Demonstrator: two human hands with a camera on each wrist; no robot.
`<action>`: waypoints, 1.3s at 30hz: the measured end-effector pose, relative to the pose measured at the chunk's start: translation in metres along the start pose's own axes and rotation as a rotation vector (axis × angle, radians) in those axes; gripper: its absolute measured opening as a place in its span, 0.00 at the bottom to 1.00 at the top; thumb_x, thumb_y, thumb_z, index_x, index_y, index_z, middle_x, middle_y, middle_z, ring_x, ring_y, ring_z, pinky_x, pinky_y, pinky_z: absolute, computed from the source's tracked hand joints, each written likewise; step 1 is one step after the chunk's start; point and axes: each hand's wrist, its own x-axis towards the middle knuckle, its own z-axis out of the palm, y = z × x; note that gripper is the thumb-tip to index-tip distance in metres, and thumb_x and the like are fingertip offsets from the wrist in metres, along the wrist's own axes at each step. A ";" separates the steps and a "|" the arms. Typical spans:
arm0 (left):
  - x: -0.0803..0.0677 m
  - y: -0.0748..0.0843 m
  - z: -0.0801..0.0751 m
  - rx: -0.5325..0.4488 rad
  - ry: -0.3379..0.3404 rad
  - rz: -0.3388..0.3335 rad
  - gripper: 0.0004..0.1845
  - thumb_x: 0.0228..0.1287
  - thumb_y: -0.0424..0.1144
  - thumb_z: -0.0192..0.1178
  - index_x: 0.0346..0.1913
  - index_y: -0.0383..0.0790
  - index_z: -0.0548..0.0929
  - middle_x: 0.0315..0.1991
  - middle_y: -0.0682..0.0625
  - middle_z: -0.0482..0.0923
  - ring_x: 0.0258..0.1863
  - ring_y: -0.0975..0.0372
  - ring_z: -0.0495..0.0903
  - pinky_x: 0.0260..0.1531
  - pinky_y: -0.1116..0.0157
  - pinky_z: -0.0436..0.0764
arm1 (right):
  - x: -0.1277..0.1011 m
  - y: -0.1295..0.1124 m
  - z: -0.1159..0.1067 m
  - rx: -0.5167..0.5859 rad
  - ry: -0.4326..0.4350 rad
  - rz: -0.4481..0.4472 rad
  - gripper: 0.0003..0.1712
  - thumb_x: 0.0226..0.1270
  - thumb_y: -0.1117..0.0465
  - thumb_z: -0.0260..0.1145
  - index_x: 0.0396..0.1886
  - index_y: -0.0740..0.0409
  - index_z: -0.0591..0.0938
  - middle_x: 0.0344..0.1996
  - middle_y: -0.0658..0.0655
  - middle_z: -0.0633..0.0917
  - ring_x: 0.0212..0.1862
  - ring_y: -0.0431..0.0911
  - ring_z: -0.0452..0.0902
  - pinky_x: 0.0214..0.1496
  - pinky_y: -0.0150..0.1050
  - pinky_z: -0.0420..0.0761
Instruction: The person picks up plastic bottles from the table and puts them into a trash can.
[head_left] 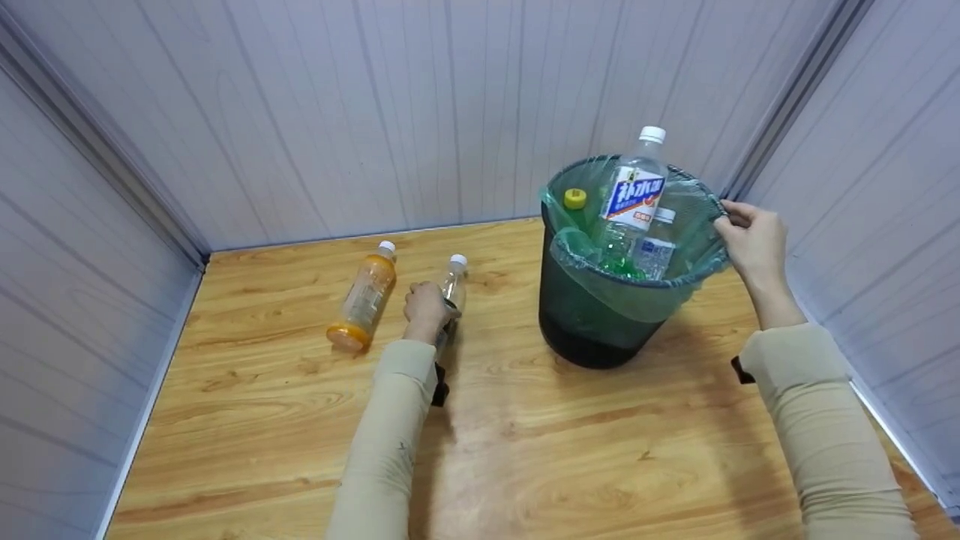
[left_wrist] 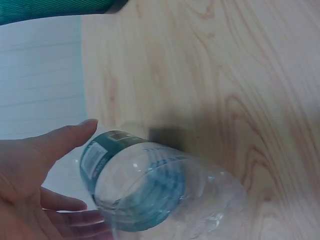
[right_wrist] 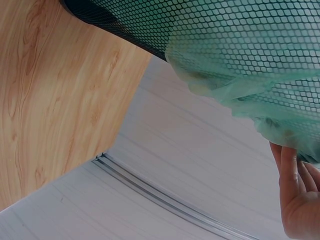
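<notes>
A clear bottle [head_left: 453, 289] with a white cap lies on the wooden table [head_left: 525, 450], and my left hand [head_left: 429, 301] grips its body. In the left wrist view the thumb [left_wrist: 70, 137] lies over the clear bottle [left_wrist: 150, 190] and the fingers curl beneath it. An orange drink bottle [head_left: 362, 296] lies just left of that hand. My right hand [head_left: 741, 227] holds the right rim of a dark mesh bin [head_left: 600, 322] lined with a green bag [head_left: 645, 292]. In the right wrist view its fingers [right_wrist: 292, 175] touch the bag's folded edge [right_wrist: 250, 95].
Inside the bin stand a tall bottle with a blue and white label [head_left: 636, 191], a yellow-capped green bottle [head_left: 575, 199] and a small clear bottle [head_left: 658, 241]. Grey panel walls close in the table at the back and on both sides.
</notes>
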 end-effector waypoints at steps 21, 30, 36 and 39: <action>0.003 -0.006 0.007 0.005 0.032 -0.071 0.21 0.46 0.41 0.65 0.41 0.30 0.78 0.40 0.37 0.75 0.40 0.48 0.74 0.34 0.53 0.75 | 0.001 -0.003 0.002 -0.012 -0.014 -0.011 0.20 0.57 0.65 0.51 0.49 0.67 0.77 0.42 0.66 0.80 0.36 0.37 0.74 0.31 0.22 0.68; -0.004 -0.014 -0.014 -0.117 0.042 -0.005 0.18 0.45 0.42 0.65 0.37 0.34 0.77 0.34 0.43 0.78 0.34 0.52 0.76 0.31 0.55 0.75 | -0.001 -0.001 0.001 0.001 0.006 -0.008 0.20 0.57 0.65 0.51 0.49 0.67 0.78 0.42 0.67 0.80 0.34 0.34 0.72 0.29 0.22 0.67; -0.013 -0.009 -0.034 -0.198 0.067 0.048 0.20 0.47 0.46 0.65 0.35 0.33 0.77 0.28 0.45 0.77 0.25 0.57 0.75 0.22 0.62 0.73 | -0.001 0.000 -0.001 -0.014 0.001 -0.003 0.21 0.57 0.65 0.50 0.50 0.65 0.77 0.42 0.67 0.80 0.35 0.35 0.72 0.29 0.23 0.67; -0.018 -0.003 -0.047 -0.227 0.100 0.076 0.21 0.47 0.48 0.66 0.35 0.32 0.76 0.28 0.44 0.77 0.25 0.58 0.75 0.21 0.63 0.74 | -0.001 0.001 -0.001 -0.009 -0.007 0.005 0.21 0.58 0.64 0.50 0.50 0.64 0.77 0.43 0.66 0.80 0.37 0.37 0.74 0.30 0.23 0.67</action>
